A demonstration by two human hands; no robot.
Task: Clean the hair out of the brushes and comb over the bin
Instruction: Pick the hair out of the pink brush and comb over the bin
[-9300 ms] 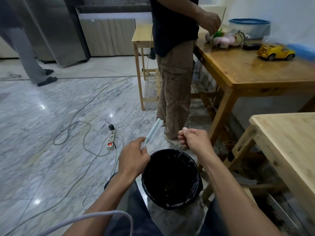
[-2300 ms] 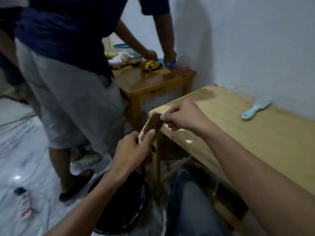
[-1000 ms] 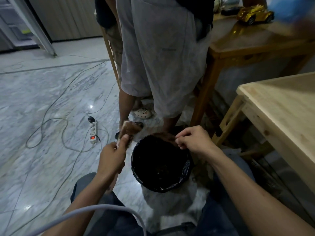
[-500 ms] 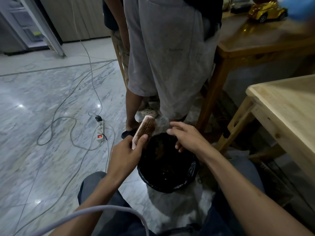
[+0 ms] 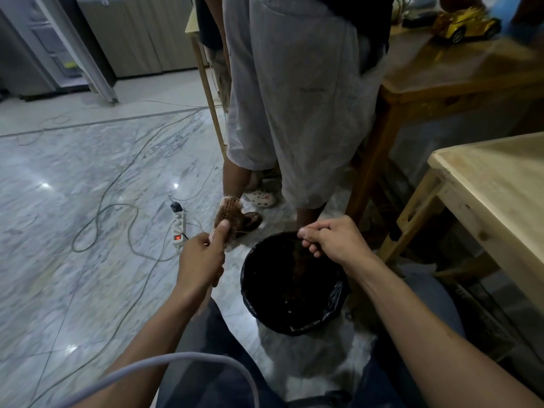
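My left hand (image 5: pixel 200 260) grips a hairbrush (image 5: pixel 228 214) by its handle, the bristle pad clogged with brown hair and tilted up, just left of the bin. A round bin (image 5: pixel 250 290) lined with a black bag stands on the floor between my knees. My right hand (image 5: pixel 332 241) hovers over the bin's far rim, fingers pinched on a strand of brown hair (image 5: pixel 298 260) that hangs down into the bin.
A person in grey shorts (image 5: pixel 294 98) stands right behind the bin, one sandalled foot (image 5: pixel 250 220) beside the brush. A power strip (image 5: pixel 179 228) and cables lie on the marble floor to the left. Wooden tables (image 5: pixel 494 201) stand at the right; a yellow toy car (image 5: pixel 465 23) sits on the far one.
My right hand has closed on a tuft of hair and drawn it off the brush over the bin. My left hand moved the brush a little left, away from the bin.
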